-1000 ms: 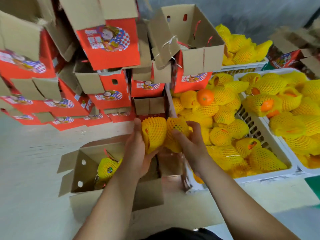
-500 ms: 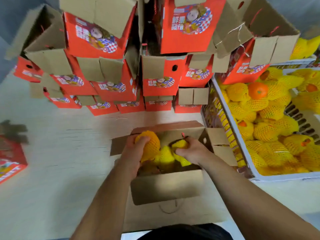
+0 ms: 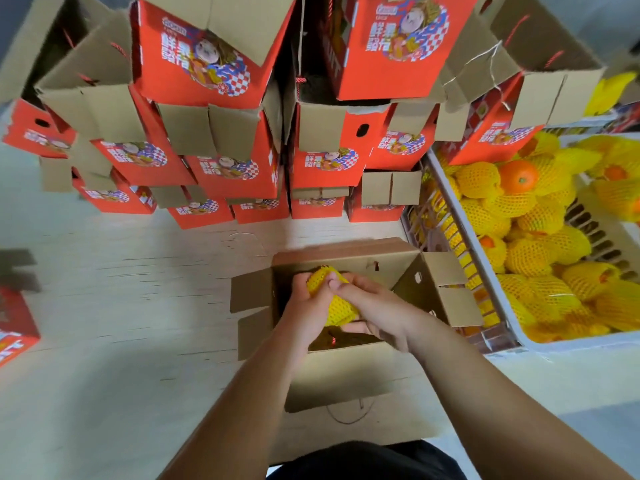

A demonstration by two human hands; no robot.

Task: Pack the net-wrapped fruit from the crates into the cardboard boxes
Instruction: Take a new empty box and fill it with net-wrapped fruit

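An open cardboard box stands on the floor in front of me, flaps spread. Both my hands are down in its mouth. My left hand grips a yellow net-wrapped fruit from the left, and my right hand holds the same fruit from the right, its fingertips pressing near the top. More fruit deeper in the box is mostly hidden by my hands. To the right, a white plastic crate is piled with several net-wrapped fruits and one bare orange.
A tall stack of red printed boxes with open brown flaps rises behind the open box. Another red box lies at the far left edge. A second crate of wrapped fruit sits at the far right. The floor is pale.
My hands carried two wrapped fruits from the crate side over to the open box and lowered them in. Both hands have now come together around one fruit inside it.
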